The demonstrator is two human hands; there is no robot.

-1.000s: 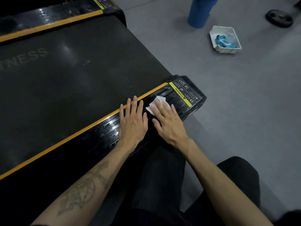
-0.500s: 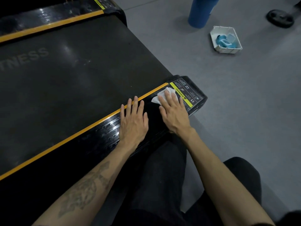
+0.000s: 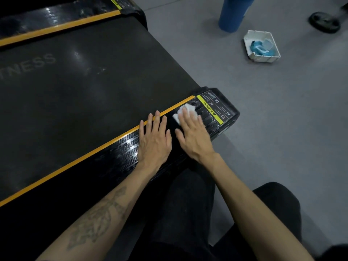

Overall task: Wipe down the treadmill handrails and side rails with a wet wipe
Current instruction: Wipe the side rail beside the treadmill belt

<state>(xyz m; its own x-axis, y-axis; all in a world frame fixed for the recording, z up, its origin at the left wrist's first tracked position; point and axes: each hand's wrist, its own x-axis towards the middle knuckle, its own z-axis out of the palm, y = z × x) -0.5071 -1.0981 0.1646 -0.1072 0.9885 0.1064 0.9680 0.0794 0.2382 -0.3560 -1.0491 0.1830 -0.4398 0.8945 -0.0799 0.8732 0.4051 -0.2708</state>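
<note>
Both hands (image 3: 154, 139) (image 3: 194, 137) flat, side by side

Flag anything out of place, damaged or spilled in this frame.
Nothing stands out. The right hand presses the white wipe flat on the near side rail, and the left hand rests flat beside it. A white tray and blue container sit upright on the floor.

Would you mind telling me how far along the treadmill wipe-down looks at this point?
Looks done: the near side rail shines, possibly wet, left of the left hand, which rests flat on it. In hand: the right hand presses the wet wipe flat near the rail's end, beside the warning sticker. Left: the far side rail is untouched right now, and no handrails are in view.
</note>
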